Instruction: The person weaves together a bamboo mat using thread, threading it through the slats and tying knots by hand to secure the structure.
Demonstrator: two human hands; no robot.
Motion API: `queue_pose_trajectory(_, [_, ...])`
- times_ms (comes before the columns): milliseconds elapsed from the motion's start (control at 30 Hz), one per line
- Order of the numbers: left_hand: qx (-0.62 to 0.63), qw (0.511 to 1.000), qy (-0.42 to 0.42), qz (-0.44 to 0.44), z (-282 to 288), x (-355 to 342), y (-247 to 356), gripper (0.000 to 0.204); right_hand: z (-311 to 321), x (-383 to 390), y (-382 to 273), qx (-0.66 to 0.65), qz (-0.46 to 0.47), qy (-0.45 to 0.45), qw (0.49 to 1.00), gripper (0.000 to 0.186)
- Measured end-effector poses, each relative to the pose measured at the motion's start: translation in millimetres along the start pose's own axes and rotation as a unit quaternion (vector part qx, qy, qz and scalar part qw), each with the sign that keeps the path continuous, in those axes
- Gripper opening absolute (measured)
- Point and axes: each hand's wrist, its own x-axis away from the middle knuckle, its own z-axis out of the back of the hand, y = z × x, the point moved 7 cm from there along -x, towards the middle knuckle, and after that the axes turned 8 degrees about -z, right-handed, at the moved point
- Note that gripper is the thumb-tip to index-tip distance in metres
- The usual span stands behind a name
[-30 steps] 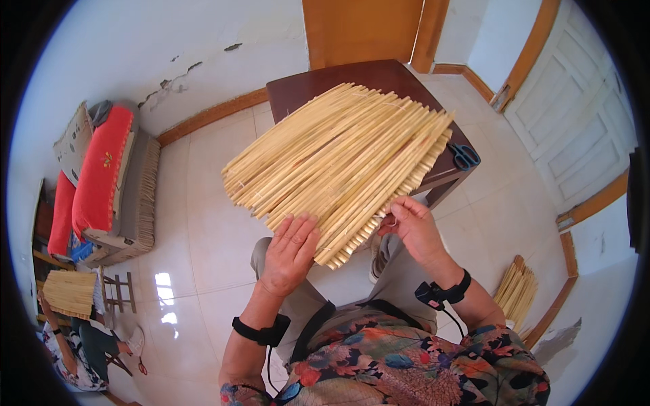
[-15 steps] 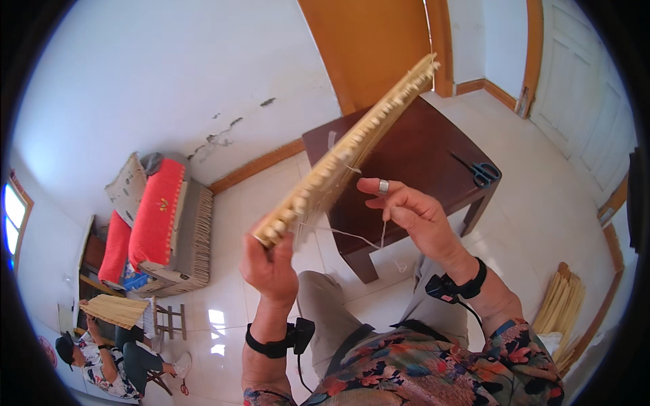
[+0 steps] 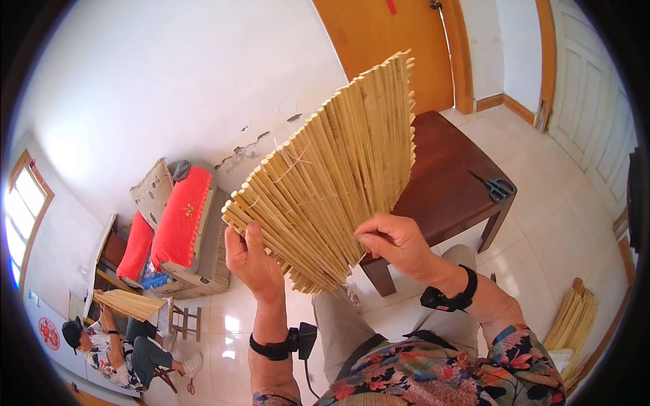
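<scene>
A mat of pale yellow plant stalks point(image 3: 338, 145), laid side by side and stitched with white string, is held up in front of me, its flat face turned toward me. My left hand point(image 3: 256, 260) is closed on its lower left corner, thumb on the near face. At its lower right edge is my right hand point(image 3: 398, 245), fingers pinched together on a thin white string that is only partly visible. Loose white string ends point(image 3: 292, 161) stick out from the upper left of the mat. A tangle of string point(image 3: 353, 294) hangs below it.
Behind the mat stands a dark red-brown table point(image 3: 450, 183) with scissors point(image 3: 497, 188) on it. A bundle of stalks point(image 3: 572, 318) lies on the floor at right. At left are a sofa with red covers point(image 3: 181, 216) and a seated person point(image 3: 115, 345) holding a similar mat.
The mat has turned from edge-on to showing its broad face. My right hand has moved down and left to its edge, and the view has shifted slightly.
</scene>
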Motion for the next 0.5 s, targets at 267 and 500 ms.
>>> queue_pose_trajectory(267, [0.012, 0.999, 0.018, 0.024, 8.8, -12.2, -17.6, 0.013, -21.4, -6.2, 6.5, 0.053, 0.026, -0.039, 0.998, 0.009])
queue_pose_trajectory(500, [0.035, 0.999, 0.012, 0.030, 8.6, -18.6, -16.0, 0.016, -25.5, -7.8, 10.4, 0.054, 0.000, -0.044, 0.998, 0.010])
